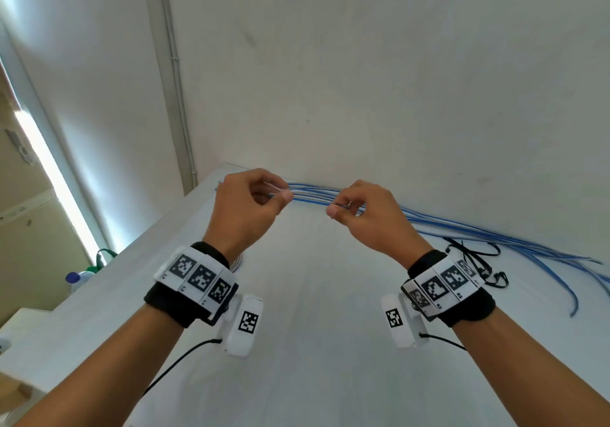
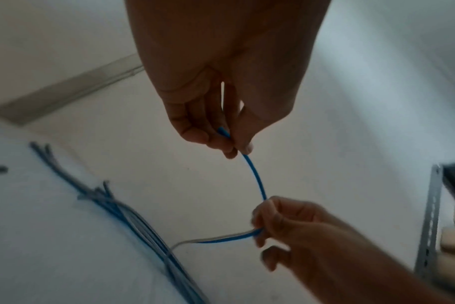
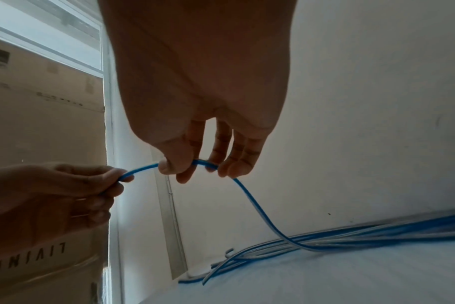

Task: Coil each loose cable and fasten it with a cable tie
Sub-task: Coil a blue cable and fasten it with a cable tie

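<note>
A single blue-and-white cable is held up above the white table, stretched in a short arc between both hands. The left hand pinches its cut end between thumb and curled fingers, the tip just poking out inside the grip. The right hand grips the same cable a little further along, thumb pressed on top and fingers curled under it (so neither hand is spread wide; both are closed narrowly around the one strand). From the right hand the cable droops toward 5 o'clock in the right wrist view and runs down into the bundle of loose blue-and-white cables lying on the table.

In the head view that bundle lies along the foot of the white wall, from about 12 o'clock behind the hands out toward 3 o'clock, where the strands fan apart and one end curls down near the table's right side. Just beside the right wrist, at roughly 4 o'clock from the hands, several black cable ties lie in a loose heap on the table, touching the edge of the bundle. Both wrists wear black bands with white marker blocks. At 9 o'clock, beyond the table's left edge, a plastic bottle stands low near the window.
</note>
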